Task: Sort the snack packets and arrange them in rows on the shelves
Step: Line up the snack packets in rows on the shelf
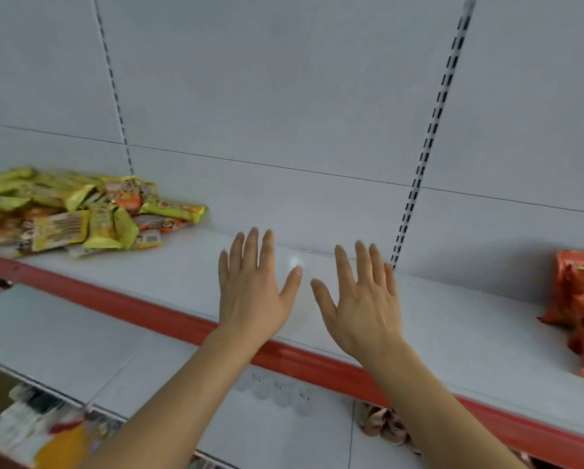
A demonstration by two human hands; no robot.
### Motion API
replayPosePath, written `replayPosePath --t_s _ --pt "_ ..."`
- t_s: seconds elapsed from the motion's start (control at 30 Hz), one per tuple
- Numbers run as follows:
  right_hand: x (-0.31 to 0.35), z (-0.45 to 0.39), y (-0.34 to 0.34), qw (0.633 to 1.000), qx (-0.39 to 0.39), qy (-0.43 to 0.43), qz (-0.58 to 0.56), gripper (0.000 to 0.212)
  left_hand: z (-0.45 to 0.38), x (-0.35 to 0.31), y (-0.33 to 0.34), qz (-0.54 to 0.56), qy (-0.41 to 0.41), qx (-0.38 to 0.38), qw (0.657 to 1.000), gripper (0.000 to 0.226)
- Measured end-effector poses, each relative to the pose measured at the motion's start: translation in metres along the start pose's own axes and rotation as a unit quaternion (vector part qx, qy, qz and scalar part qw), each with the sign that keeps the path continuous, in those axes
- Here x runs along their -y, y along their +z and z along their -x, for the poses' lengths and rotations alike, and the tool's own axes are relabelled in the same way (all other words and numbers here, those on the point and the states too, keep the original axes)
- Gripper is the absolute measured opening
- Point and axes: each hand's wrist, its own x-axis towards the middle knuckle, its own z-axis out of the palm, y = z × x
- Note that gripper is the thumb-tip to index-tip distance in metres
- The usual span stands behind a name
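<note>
A loose heap of yellow-green and orange snack packets (pixel 77 214) lies on the upper shelf (pixel 453 319) toward its left end, tumbled over one another in no row, reaching back close to the rear panel; a second group, orange packets (pixel 581 316), sits at the far right of the same shelf, cut by the frame edge, well apart from the heap. Between the two, over the bare middle of the shelf, are both hands, palms down; the left hand (pixel 253 286) has its fingers straight and spread, holding nothing; the right hand (pixel 361 299) is likewise flat and splayed, holding nothing, its thumb near the left thumb but apart from it; whether the palms touch the shelf cannot be told. A red strip (pixel 142 309) runs along the shelf's front edge, and both forearms cross it. Behind stands a pale back panel (pixel 284 96) with two slotted uprights (pixel 432 137). Below is a lower shelf (pixel 64 340); blurred goods (pixel 37 431) show at the lower left, and a brownish packet (pixel 382 424) lies beneath the right forearm.
</note>
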Motion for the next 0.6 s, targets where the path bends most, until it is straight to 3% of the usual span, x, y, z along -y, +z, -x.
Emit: replayPosePath --t_s 0.23,0.6 --pt "0.13 -0.052 0.042 0.995 0.013 -0.09 -0.035 0.078 -0.01 0.131 -0.037 -0.046 -0.066 -0.057 0.995 0.084" --pt "0.279 -0.158 0.108 0.979 0.001 -0.179 -0.095 0.079 -0.069 0.292 -0.071 -0.115 -0.131 -0.053 0.983 0.074"
